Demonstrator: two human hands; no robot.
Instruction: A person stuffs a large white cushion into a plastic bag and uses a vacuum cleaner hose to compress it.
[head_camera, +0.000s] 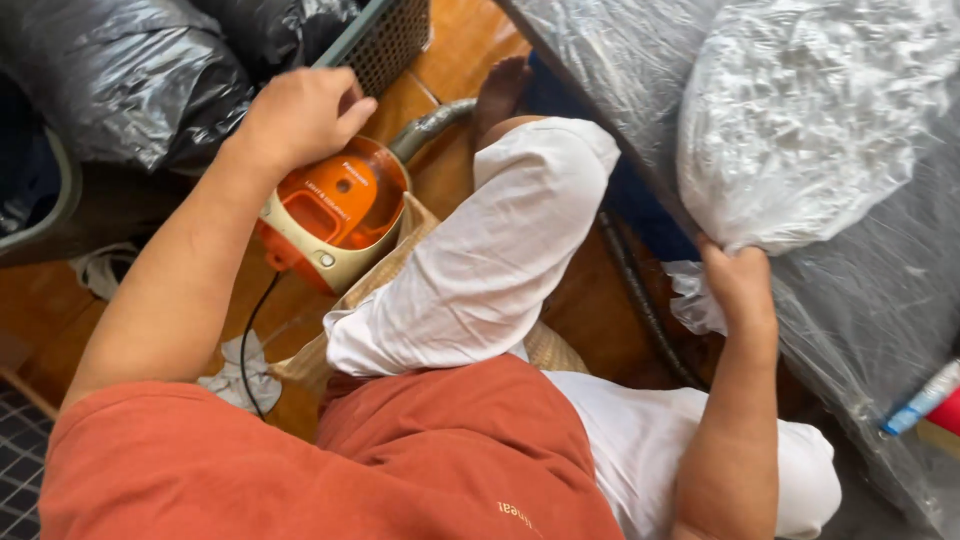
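Orange shirt cloth (330, 470) fills the near edge, the person's white-trousered knee (490, 260) rising just beyond it. Left of that knee sits the orange and cream canister vacuum (335, 215) on the wooden floor (455, 50), its long axis running diagonally — hose (430, 125) end pointing up and away past the knee, cord (255, 340) trailing back toward the shirt. The left hand (300, 115) is curled over the vacuum's top edge, seemingly pressing or gripping there. Right of the knee, the right hand (740, 285) pinches the gathered neck of a clear plastic bag (810, 120) of white stuffing, fingers closed. Black bin bags (130, 80) lie beyond the vacuum.
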